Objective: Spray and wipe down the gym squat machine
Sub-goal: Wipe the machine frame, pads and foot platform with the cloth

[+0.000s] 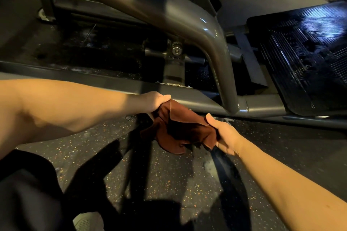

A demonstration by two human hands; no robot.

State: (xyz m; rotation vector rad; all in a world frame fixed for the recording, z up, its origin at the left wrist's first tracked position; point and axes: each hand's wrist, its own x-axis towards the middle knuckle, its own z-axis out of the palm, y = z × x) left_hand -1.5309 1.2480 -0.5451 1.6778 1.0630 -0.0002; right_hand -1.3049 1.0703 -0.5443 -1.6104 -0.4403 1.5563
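A brown cloth (180, 127) hangs stretched between both hands just above the floor. My left hand (155, 102) grips its upper left edge, and my right hand (223, 133) grips its right corner. Right behind the cloth runs the squat machine's low grey base rail (112, 85). A thick grey tube (169, 11) of the machine curves down from the upper left and joins that rail right of the cloth. The machine's ribbed black footplate (304, 52) lies at the right. No spray bottle is in view.
Dark speckled rubber flooring (169, 174) covers the foreground, with a wet streak near my right forearm. My dark-clothed leg and a light shoe (87, 221) are at the bottom left. A bolted pivot (176, 50) sits behind the rail. More dark equipment stands at the top right.
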